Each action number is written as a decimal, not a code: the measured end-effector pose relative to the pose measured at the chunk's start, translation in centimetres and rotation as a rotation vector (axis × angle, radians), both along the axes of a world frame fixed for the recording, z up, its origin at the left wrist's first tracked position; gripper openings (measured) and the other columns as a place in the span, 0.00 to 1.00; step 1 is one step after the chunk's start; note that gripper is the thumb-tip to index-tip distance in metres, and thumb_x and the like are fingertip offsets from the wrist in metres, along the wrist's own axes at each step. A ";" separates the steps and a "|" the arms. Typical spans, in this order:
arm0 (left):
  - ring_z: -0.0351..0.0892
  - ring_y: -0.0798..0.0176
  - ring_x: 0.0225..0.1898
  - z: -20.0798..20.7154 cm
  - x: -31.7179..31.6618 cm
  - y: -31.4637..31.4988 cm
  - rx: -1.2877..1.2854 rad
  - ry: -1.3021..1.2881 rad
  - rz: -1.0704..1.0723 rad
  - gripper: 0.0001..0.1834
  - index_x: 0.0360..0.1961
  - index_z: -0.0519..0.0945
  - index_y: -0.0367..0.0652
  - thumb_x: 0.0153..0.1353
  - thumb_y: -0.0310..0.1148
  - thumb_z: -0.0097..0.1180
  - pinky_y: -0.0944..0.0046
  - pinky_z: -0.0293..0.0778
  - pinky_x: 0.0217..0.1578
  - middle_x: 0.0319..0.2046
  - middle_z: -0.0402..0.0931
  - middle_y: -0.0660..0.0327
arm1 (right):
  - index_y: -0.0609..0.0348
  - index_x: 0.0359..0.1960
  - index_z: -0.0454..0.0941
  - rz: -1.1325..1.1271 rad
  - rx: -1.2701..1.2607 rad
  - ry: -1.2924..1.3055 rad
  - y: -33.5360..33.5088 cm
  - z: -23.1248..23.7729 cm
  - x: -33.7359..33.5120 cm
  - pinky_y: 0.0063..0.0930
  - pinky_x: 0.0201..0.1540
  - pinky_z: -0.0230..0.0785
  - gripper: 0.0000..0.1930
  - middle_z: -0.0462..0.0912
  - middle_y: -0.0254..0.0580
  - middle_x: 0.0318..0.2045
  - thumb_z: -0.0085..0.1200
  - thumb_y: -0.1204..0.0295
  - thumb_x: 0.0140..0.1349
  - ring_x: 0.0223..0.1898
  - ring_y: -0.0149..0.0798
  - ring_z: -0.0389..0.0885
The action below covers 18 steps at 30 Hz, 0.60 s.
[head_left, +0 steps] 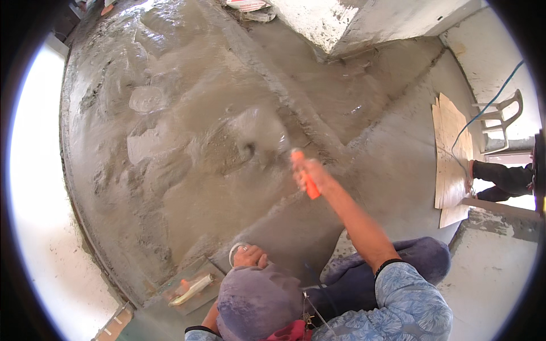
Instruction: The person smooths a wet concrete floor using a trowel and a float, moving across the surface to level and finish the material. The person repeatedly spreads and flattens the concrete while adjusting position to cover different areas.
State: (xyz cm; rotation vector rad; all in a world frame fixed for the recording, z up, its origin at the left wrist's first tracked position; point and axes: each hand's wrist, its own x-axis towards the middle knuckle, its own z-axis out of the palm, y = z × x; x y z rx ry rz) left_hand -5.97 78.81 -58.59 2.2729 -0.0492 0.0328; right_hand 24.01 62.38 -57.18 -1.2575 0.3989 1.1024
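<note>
My right hand [310, 172] grips the orange handle of a trowel [313, 188], reaching forward over wet grey mortar [216, 187]. Motion smears the trowel's blade, which is hard to tell from the mortar. Close to my bent left knee [256, 304], my left hand [250, 257] is closed with its fingers curled. A pale rounded rim [234, 253] shows beside its fingers; what it belongs to is mostly hidden. Just left of that knee lies a flat float [196, 284] with a pale worn handle, resting on the grey surface.
Wet, uneven mortar spreads forward to a white wall base [341, 28]. Flat boards [452, 153] lie at the right, with a blue cable [483, 108] across them. Beyond stand a white plastic chair [500, 119] and another person's legs [500, 176]. A bright wall edge bounds the left.
</note>
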 end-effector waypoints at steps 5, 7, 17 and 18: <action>0.69 0.57 0.23 0.0 0.6 0.0 0.048 -0.005 -0.029 0.03 0.23 0.78 0.46 0.51 0.31 0.55 0.58 0.61 0.26 0.22 0.71 0.63 | 0.53 0.30 0.69 -0.253 0.086 -0.053 -2.7 2.8 5.5 0.21 0.13 0.63 0.18 0.69 0.32 0.18 0.57 0.53 0.56 0.14 0.24 0.67; 0.68 0.58 0.22 0.3 0.3 0.1 0.037 -0.041 0.001 0.03 0.22 0.77 0.46 0.51 0.31 0.55 0.59 0.60 0.25 0.21 0.70 0.63 | 0.53 0.32 0.69 -0.142 0.019 -0.088 -0.1 3.5 2.9 0.21 0.13 0.63 0.18 0.70 0.32 0.18 0.57 0.53 0.56 0.14 0.23 0.67; 0.70 0.58 0.24 -0.4 0.0 -0.2 0.025 -0.025 -0.007 0.02 0.24 0.79 0.46 0.51 0.31 0.55 0.59 0.61 0.26 0.24 0.73 0.63 | 0.53 0.28 0.71 0.502 -0.026 0.134 5.8 -2.5 -10.7 0.21 0.12 0.61 0.18 0.70 0.27 0.15 0.55 0.52 0.58 0.13 0.23 0.66; 0.71 0.58 0.25 -0.2 0.0 -0.3 0.010 -0.012 0.006 0.02 0.25 0.78 0.46 0.50 0.30 0.55 0.58 0.62 0.26 0.24 0.73 0.62 | 0.53 0.27 0.70 0.464 -0.053 0.159 5.1 -2.8 -9.9 0.21 0.12 0.61 0.18 0.70 0.28 0.15 0.56 0.52 0.58 0.12 0.23 0.66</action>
